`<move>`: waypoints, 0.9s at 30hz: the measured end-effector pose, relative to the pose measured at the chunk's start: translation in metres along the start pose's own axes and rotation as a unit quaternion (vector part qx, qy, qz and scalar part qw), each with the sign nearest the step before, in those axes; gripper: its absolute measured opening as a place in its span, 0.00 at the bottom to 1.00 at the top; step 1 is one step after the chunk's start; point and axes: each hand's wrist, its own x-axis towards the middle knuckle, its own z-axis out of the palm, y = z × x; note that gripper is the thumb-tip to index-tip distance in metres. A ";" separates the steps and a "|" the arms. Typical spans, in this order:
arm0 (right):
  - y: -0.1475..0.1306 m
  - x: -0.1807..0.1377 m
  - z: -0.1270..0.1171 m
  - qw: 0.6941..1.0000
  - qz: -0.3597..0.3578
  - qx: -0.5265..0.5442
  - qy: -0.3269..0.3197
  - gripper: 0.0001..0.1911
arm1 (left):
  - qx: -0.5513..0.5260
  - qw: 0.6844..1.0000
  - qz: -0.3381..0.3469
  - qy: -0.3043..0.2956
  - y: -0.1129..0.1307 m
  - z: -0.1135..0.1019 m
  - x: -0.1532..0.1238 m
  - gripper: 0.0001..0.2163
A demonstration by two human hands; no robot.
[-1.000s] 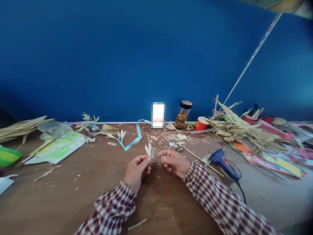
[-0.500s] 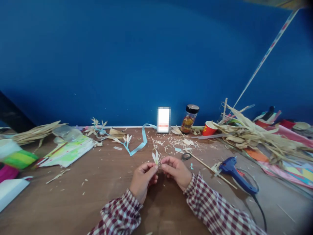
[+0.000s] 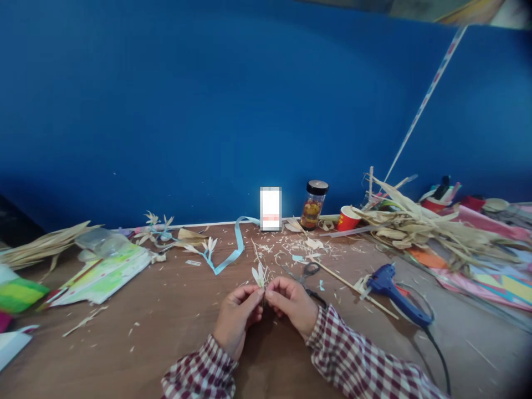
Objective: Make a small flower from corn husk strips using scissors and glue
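Note:
Between my hands stands a small pale husk flower (image 3: pixel 258 275), its petals pointing up. My left hand (image 3: pixel 239 316) pinches it at its base between thumb and fingers. My right hand (image 3: pixel 294 306) is closed in a pinch right beside that base; whatever its fingertips hold is too small to make out. Scissors (image 3: pixel 311 270) with dark handles lie just behind my right hand, which partly hides them. Farther back, a husk flower sprig (image 3: pixel 210 245) is joined to a light blue ribbon (image 3: pixel 236 252) lying on the brown table (image 3: pixel 166 343).
A blue glue gun (image 3: pixel 393 291) and a thin stick (image 3: pixel 353 285) lie to the right. Dried husks (image 3: pixel 432 227) are heaped behind them. A red paper cup (image 3: pixel 347 219), a jar (image 3: pixel 313 205) and a lit screen (image 3: pixel 270 208) stand along the blue wall. Painted paper (image 3: pixel 103 274) lies left.
The view has shifted slightly, and more of the scissors shows behind my right hand. My right fingertips have moved in closer to the flower's base. My left hand keeps its pinch.

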 end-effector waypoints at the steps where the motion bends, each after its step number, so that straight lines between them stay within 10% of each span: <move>1: 0.000 0.000 0.000 1.000 0.001 0.002 0.002 0.14 | 0.001 1.000 0.001 0.000 0.000 0.000 0.000 0.11; 27: -0.002 -0.002 0.001 0.999 0.018 0.015 0.025 0.13 | 0.009 1.000 0.002 -0.007 0.000 0.001 -0.001 0.11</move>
